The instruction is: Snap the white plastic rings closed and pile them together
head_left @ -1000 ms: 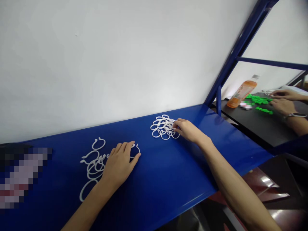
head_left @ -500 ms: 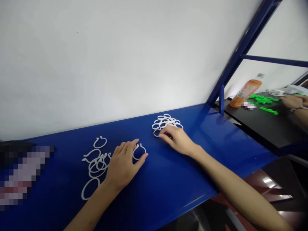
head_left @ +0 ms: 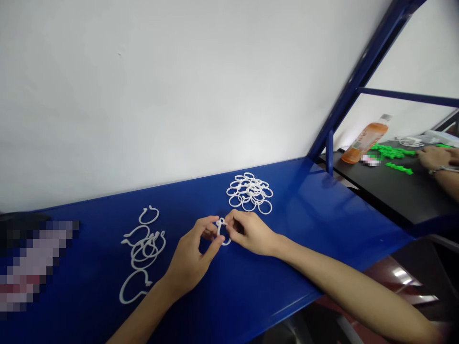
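Observation:
Between my two hands is a white plastic ring (head_left: 225,242) with small knobbed ends, held just above the blue table (head_left: 251,282). My left hand (head_left: 197,243) pinches its left side between thumb and fingers. My right hand (head_left: 251,231) grips the knobbed ends at its upper right; the fingers partly hide them. Left of my left hand lie several open white rings (head_left: 143,251), their ends apart, some overlapping. Behind my right hand is a pile of white rings (head_left: 250,191) that look closed.
A blurred-out flat item (head_left: 36,263) lies at the table's left end. A blue metal frame (head_left: 358,76) rises on the right. Beyond it, a black table (head_left: 387,186) bears an orange drink bottle (head_left: 366,141), green pieces (head_left: 392,152) and another person's hand (head_left: 433,157).
My right hand has left the pile and come toward me to the ring. My left hand has moved right and lifted that ring, and both hands now hold it.

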Tool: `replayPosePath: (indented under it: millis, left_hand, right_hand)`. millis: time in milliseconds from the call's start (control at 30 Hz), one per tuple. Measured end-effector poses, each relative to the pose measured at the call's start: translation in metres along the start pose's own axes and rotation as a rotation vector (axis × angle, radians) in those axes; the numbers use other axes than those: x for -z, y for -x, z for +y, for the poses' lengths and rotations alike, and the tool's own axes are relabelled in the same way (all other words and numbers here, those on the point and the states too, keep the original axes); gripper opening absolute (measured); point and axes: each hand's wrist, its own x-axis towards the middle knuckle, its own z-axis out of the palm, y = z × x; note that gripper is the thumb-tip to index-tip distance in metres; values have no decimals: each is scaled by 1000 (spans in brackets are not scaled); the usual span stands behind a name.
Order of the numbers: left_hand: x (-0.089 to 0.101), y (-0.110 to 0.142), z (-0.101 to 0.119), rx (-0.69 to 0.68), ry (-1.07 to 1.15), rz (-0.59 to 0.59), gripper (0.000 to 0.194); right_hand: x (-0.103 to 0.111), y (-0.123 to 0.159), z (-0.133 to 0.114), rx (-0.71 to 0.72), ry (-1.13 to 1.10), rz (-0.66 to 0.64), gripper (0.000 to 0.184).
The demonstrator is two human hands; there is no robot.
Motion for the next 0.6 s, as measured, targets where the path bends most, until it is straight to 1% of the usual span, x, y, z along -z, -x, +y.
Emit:
replayPosePath:
  millis: [100,200,300,467,600]
  left_hand:
    - [2,-1,0,106,120,-51,27]
    - [3,0,-2,152,242,-121,27]
    - [4,0,-4,196,325,-150,29]
    - [7,-2,-6,240,369,-232,20]
    - [11,-3,-5,254,350,-293,20]
  right_hand:
    - [1,0,3,64,33,-13,2]
    - [2,1,4,118,53,-31,5]
    - [2,2,3,180,96,-38,9]
    - [3,2,1,285,120,-68,15]
    - [4,3,-1,344,188,-110,24]
